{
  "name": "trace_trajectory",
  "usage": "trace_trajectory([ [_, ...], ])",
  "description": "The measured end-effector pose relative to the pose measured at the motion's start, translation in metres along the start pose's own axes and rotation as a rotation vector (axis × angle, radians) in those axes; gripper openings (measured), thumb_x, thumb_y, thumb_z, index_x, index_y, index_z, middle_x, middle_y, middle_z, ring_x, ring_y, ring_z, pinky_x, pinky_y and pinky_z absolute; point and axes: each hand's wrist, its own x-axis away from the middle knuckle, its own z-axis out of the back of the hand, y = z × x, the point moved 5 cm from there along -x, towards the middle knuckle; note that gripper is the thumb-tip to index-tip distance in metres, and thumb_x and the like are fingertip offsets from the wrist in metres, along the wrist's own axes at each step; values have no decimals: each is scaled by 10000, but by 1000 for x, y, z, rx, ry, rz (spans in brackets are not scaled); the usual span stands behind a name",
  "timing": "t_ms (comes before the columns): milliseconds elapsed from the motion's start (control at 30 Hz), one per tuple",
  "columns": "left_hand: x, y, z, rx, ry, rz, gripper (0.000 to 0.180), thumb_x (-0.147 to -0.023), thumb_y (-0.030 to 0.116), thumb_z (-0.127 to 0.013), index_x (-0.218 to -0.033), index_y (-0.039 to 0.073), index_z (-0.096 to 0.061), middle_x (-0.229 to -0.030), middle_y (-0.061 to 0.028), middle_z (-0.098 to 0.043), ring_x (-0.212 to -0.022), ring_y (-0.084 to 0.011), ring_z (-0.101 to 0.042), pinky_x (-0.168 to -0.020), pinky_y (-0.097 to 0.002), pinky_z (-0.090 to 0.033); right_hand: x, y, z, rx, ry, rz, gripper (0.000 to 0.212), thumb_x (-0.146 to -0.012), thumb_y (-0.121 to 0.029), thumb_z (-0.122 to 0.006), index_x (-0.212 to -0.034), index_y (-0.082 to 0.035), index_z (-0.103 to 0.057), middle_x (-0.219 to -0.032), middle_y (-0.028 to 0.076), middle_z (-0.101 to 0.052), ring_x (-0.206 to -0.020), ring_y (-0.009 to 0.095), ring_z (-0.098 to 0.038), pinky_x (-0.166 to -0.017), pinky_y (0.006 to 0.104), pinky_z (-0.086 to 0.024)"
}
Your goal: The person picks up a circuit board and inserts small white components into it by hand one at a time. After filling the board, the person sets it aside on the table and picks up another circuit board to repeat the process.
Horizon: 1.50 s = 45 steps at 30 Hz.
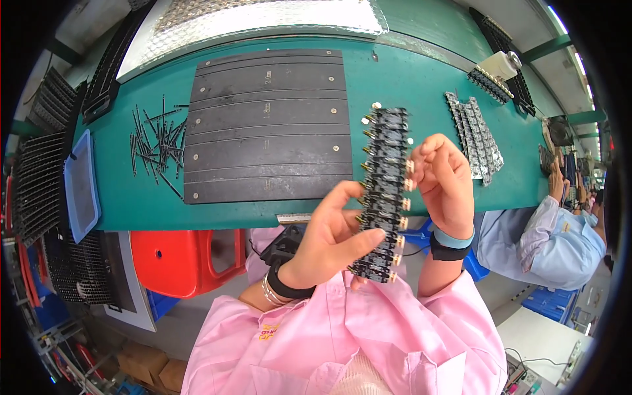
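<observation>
A long black strip of joined circuit-board pieces (386, 178), with brass-coloured pins on its left side and small cream connectors along its right, is raised in front of my chest. My left hand (332, 240) grips its lower half, the thumb across the face and the other fingers partly behind. Beside the strip's right edge is my right hand (446, 187), its fingers curled and thumb drawn in near the cream connectors; whatever it may hold is too small to make out. Small white round pieces (376, 105) lie on the green tabletop by the strip's upper end.
A black grooved plate (266, 125) covers the table's middle. Left of it lies a pile of thin black strips (158, 141), near a blue tray (83, 187). More board panels (475, 138) rest at right. A red stool (168, 263) stands below; a co-worker's blue sleeve (543, 243) is at right.
</observation>
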Motion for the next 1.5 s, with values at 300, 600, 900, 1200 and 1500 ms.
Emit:
trace_trajectory([
  [300,6,20,8,182,12,-123,396,-814,10,-453,-1114,6,-195,-878,-184,-551,-507,-173,-574,-292,-225,-437,-5,22,3,1410,144,273,158,-677,13,-598,-824,8,-540,-742,25,-541,-662,85,-502,-581,202,-412],
  [600,4,15,4,64,94,-54,356,-803,29,-452,-1090,5,-243,-844,-180,-552,-471,-169,-563,-262,-219,-403,0,8,2,657,57,87,122,-713,-6,-591,-813,-5,-522,-747,69,-564,-595,104,-498,-522,225,-405],
  [900,2,-1,1,25,42,15,377,-795,-12,-460,-1094,19,-232,-889,-176,-550,-569,-169,-588,-359,-225,-467,3,-11,12,167,-113,171,175,-708,-49,-590,-807,-57,-446,-659,34,-491,-512,62,-374,-442,167,-341],
  [1200,0,-4,-8,-4,-62,100,368,-791,-12,-476,-1069,28,-237,-914,-163,-551,-656,-168,-599,-489,-225,-506,3,-7,16,130,-103,117,242,-688,-142,-683,-824,-33,-516,-723,63,-534,-607,101,-514,-494,187,-411],
  [1500,0,3,-14,43,-89,128,357,-788,-15,-480,-1050,30,-242,-905,-167,-551,-584,-156,-592,-366,-206,-466,2,-3,20,101,-106,203,178,-689,-79,-667,-808,-24,-546,-802,67,-540,-645,116,-531,-535,210,-446],
])
